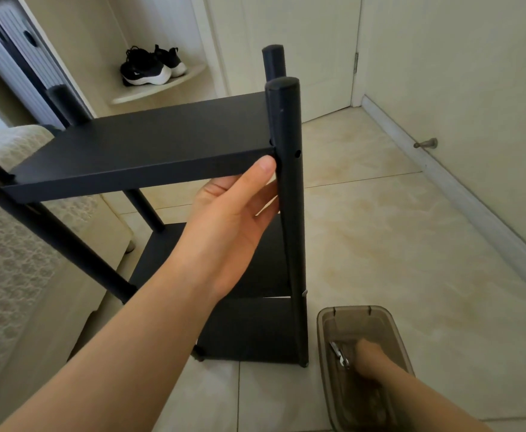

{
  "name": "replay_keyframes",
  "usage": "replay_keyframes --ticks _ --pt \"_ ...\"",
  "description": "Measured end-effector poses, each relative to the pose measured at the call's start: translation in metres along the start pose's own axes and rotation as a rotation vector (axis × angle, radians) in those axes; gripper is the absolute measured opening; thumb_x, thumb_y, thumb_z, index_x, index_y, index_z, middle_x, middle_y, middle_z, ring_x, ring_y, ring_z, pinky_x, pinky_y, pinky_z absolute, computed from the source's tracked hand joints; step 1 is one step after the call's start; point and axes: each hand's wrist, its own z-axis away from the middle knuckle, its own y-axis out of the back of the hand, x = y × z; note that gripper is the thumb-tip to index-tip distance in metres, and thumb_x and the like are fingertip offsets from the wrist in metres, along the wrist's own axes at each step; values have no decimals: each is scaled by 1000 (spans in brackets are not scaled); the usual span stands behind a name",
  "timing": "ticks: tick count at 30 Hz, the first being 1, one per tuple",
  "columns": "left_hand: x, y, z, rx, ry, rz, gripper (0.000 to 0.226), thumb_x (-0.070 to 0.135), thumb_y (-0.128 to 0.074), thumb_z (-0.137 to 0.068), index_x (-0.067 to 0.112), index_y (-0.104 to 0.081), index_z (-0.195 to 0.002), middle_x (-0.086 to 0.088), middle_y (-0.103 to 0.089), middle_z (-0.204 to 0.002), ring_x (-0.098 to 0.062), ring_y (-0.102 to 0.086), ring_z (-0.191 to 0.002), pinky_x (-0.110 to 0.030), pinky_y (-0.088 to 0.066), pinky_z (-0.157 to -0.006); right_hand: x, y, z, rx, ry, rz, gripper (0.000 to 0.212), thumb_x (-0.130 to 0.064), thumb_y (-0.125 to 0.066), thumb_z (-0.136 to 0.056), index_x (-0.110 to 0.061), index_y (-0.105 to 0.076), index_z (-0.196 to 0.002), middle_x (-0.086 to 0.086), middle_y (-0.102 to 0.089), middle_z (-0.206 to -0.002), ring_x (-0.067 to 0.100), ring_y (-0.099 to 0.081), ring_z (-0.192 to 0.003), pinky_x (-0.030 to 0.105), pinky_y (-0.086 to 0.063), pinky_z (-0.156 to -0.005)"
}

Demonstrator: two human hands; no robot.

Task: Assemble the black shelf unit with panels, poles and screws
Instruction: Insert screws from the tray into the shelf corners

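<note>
Head view: the left hand [227, 219] pinches the top panel [149, 145] at its right front corner, thumb on the edge, holding it against the near pole [288, 194] beside a screw hole [297, 153]. The right hand [369, 353] reaches into the brown box [324, 319] on the floor [380, 229] (its fingers are blurred, so I cannot tell their state). The step in hand seems to be fixing this corner; next, a screw must enter that hole.

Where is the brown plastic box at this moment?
The brown box stands low on the right of the head view, on the floor beside the foot of the front pole, with the right hand inside it.
</note>
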Motion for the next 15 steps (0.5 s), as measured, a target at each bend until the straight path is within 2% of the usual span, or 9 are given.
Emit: replay_keyframes --ticks 3,11,15 --pt "-1 2 0 10 13 20 12 23 -67 -87 18 -77 -85 -9 -73 -117 -26 -66 -118 -36 -53 -100 0 -12 -5 -2 -10 14 34 -16 -48 -100 -5 -52 -132 12 -54 -139 26 -53 -127 30 -43 -103" --pt "0 4 -2 -4 12 23 17 23 -66 -88 12 -75 -97 -9 -71 -120 -27 -64 -120 -38 -52 -103 1 -19 -5 110 -20 42 30 -10 -42 -99 -7 -56 -125 13 -55 -133 28 -57 -120 34 -46 -99" --pt "-1 4 -1 -22 3 22 12 24 -67 -88 18 -78 -87 -6 -73 -116 -26 -65 -120 -35 -53 -100 2 -19 -1 149 -60 133 35 -5 -36 -101 -9 -56 -129 10 -53 -131 23 -59 -116 32 -49 -94"
